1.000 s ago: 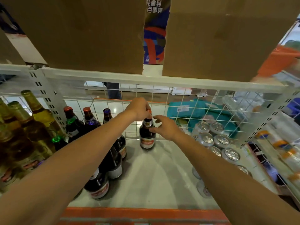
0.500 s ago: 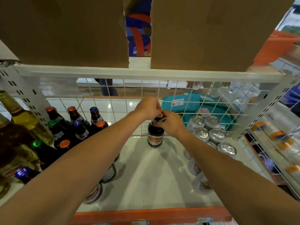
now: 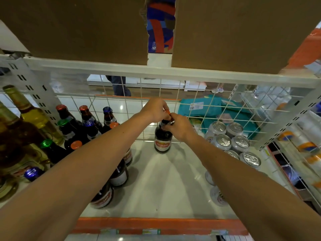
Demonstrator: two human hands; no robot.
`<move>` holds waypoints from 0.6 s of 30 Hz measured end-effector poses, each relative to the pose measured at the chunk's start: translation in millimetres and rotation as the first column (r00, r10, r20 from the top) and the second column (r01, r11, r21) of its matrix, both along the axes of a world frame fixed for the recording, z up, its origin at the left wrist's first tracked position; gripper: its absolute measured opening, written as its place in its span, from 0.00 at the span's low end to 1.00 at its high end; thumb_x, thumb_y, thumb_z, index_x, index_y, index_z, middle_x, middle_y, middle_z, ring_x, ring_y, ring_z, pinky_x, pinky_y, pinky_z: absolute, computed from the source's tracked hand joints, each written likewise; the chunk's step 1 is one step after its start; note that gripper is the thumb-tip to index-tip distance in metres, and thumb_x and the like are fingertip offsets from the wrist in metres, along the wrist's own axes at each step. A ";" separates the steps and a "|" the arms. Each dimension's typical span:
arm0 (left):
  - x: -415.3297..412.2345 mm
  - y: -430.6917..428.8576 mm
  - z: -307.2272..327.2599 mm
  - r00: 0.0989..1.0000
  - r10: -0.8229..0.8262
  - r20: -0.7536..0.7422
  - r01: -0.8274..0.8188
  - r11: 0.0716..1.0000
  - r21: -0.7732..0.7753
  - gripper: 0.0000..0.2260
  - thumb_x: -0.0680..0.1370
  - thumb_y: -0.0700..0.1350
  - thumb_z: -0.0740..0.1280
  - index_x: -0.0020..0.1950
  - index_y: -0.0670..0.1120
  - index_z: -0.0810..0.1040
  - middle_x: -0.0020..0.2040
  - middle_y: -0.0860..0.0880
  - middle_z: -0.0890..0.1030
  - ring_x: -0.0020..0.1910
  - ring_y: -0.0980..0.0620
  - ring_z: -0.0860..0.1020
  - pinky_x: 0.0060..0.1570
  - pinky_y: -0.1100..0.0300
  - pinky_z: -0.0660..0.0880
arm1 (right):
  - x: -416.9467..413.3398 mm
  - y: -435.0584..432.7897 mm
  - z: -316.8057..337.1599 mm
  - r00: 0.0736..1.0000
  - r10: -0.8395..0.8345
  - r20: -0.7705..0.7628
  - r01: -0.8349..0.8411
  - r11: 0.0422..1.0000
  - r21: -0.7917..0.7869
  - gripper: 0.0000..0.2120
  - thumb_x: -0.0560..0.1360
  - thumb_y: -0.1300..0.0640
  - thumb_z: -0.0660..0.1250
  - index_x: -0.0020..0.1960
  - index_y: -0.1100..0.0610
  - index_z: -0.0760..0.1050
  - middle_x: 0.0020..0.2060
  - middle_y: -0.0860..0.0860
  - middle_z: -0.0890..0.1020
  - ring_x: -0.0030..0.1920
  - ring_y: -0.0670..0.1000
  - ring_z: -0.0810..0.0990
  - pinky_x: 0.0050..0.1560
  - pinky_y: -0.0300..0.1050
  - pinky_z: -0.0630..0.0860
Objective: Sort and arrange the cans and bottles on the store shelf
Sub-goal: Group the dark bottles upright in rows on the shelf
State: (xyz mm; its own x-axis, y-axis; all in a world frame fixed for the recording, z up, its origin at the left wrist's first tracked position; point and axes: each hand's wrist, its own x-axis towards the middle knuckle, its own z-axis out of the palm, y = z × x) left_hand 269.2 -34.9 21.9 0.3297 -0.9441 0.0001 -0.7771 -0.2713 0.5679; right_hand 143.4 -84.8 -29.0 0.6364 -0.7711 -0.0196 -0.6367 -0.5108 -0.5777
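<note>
Left hand (image 3: 154,110) and right hand (image 3: 179,127) are both on the top of one dark bottle (image 3: 162,139).

Sweep from the left:
- Far left edge: tall pale gold bottles (image 3: 29,112), partly cut off by the frame.
- Next to them: cluster of dark bottles (image 3: 73,129) with red, green, blue and orange caps, packed close together.
- Under my left forearm: row of labelled bottles (image 3: 119,174) running front to back, partly hidden by the arm.
- Centre: the dark bottle stands upright on the white shelf (image 3: 156,185), at the back, just in front of the wire mesh (image 3: 121,108). It's apart from the groups on either side, and its red-and-white label faces me.
- Grip: left-hand fingers curl over the orange cap (image 3: 167,112) from above. Right-hand fingers and thumb pinch the neck just under the cap. The two hands touch each other there.
- Can't tell whether the cap is seated on the bottle or lifted, since the fingers cover the joint.
- Right of the bottle: silver cans (image 3: 224,141), tops up, bunched in rows along the right side. Some are hidden behind my right forearm.
- Behind the mesh on that side: teal packages (image 3: 217,108).

An orange strip (image 3: 156,225) runs along the shelf's front edge. Cardboard boxes (image 3: 86,28) sit on the level above.
</note>
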 end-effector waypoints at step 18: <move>106.9 116.4 59.3 0.977 0.166 0.136 -0.163 0.986 -0.035 0.09 0.76 0.45 0.72 0.55 0.45 0.84 0.51 0.50 0.82 0.47 0.55 0.77 0.51 0.59 0.73 | 36.5 47.2 51.7 0.952 0.237 0.194 -0.156 0.919 -0.361 0.14 0.80 0.52 0.65 0.64 0.52 0.76 0.61 0.50 0.78 0.60 0.51 0.76 0.60 0.52 0.75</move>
State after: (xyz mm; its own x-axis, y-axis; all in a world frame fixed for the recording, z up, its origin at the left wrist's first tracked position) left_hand 376.2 81.5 81.3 0.4758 -0.8761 0.0780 -0.7943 -0.3899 0.4660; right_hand 179.9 -37.7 22.7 0.7310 -0.5640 0.3840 -0.3741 -0.8020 -0.4657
